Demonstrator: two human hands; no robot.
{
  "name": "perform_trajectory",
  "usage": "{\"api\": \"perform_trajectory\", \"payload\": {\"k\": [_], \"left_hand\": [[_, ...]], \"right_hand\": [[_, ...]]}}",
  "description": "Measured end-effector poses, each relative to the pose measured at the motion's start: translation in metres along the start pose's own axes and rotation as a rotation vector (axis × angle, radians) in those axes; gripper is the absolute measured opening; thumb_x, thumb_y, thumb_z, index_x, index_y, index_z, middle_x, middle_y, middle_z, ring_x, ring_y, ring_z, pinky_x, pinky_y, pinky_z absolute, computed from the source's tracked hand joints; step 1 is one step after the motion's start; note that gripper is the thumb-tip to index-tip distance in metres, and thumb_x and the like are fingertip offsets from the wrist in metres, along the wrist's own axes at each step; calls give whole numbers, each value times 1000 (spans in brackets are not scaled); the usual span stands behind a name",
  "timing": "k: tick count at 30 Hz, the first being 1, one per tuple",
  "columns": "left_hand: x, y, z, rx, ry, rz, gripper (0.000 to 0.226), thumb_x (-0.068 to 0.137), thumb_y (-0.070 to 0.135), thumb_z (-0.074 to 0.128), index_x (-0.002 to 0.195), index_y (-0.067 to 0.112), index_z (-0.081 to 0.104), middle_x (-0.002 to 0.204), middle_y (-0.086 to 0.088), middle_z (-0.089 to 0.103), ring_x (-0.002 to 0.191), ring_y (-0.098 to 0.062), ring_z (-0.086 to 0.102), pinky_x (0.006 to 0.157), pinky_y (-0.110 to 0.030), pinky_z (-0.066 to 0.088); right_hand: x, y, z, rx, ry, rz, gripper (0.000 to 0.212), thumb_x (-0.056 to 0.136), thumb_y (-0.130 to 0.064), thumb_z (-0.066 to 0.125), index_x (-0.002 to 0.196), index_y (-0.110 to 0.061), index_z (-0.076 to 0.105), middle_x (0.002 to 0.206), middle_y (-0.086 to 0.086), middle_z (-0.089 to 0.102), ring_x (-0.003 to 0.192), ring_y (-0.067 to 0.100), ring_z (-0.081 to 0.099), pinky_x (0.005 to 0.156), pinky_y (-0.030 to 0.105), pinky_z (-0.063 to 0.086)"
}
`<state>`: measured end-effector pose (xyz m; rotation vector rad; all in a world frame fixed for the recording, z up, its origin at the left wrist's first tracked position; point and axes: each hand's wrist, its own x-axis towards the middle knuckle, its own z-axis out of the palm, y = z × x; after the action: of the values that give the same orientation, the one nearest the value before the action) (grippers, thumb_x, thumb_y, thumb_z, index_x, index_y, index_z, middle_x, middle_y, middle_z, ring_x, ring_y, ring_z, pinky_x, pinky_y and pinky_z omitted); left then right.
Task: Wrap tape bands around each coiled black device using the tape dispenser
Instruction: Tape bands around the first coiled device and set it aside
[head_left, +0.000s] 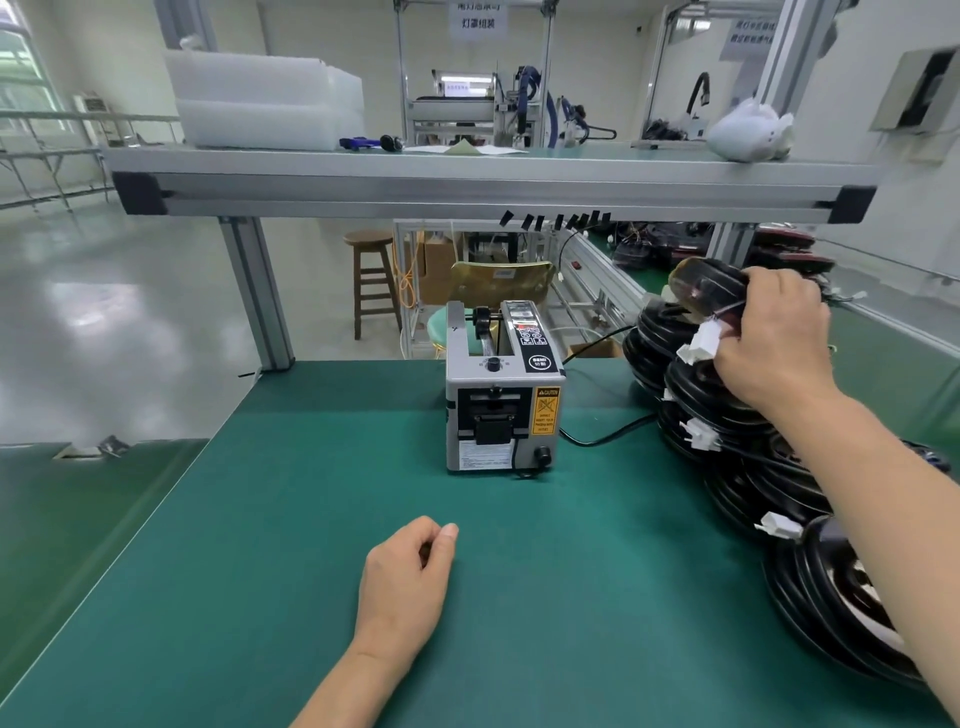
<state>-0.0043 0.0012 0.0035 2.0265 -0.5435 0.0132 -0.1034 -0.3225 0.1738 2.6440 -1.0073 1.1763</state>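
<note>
Fingers of right hand (774, 338): curled round a coiled black device (706, 288), above the pile (727, 415) along the desk's (311, 519) right edge.
Fingers of left hand (405, 577): loosely curled, holding nothing, resting mid-desk.
Handling: likely springy, fairly heavy; grip across the coil.
Containers: translucent bins (260, 104) on the upper shelf; contents unclear.

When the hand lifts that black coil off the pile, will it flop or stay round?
Probably stays round: the coiled black device held by the right hand shows thick, tight loops. Its white connector likely dangles. The leaning pile might slide.
</note>
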Motion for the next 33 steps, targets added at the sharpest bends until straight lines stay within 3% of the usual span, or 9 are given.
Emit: {"api": "perform_trajectory", "payload": {"k": [10, 15, 20, 23, 28, 33], "left_hand": [[0, 3, -2, -16, -13, -11, 38, 96, 31, 56, 68, 4, 49, 67, -16, 59, 66, -32, 55, 68, -45, 48], [0, 4, -4, -77, -41, -52, 39, 96, 31, 57, 70, 2, 52, 67, -17, 60, 67, -35, 56, 67, -47, 51], [2, 9, -6, -207, -59, -91, 36, 97, 24, 58, 70, 1, 62, 62, -4, 66, 54, -11, 59, 60, -28, 55], [4, 13, -7, -300, -92, -134, 37, 98, 24, 57, 72, -1, 64, 61, -4, 66, 54, -9, 59, 54, -20, 50], [9, 18, -12, -443, -156, -225, 45, 99, 33, 52, 80, -5, 67, 79, -25, 70, 64, -19, 66, 56, -25, 52], [15, 19, -23, -613, -280, -344, 64, 81, 58, 52, 99, -1, 66, 81, -19, 73, 69, -25, 71, 60, -27, 56]], "right_hand": [[-35, -29, -18, 182, 199, -291, 50, 82, -2, 56, 130, 10, 49, 124, 30, 52, 117, 46, 45, 98, 52, 33], [-80, -43, -16, 219, 251, -398, 55, 78, 6, 71, 129, 13, 52, 126, 30, 55, 120, 46, 49, 101, 53, 36], [-133, -57, -12, 287, 229, -505, 49, 87, -11, 67, 129, 9, 52, 127, 27, 57, 120, 45, 53, 100, 55, 42], [-160, -62, -9, 343, 196, -535, 46, 91, -16, 64, 131, 4, 49, 128, 24, 59, 123, 41, 54, 100, 51, 43], [-200, -66, 3, 388, 173, -607, 51, 86, -13, 67, 131, 2, 48, 125, 20, 63, 124, 35, 55, 95, 49, 46], [-226, -73, 12, 389, 125, -682, 45, 86, -9, 58, 129, 0, 51, 122, 17, 67, 124, 30, 55, 89, 44, 50]]}}
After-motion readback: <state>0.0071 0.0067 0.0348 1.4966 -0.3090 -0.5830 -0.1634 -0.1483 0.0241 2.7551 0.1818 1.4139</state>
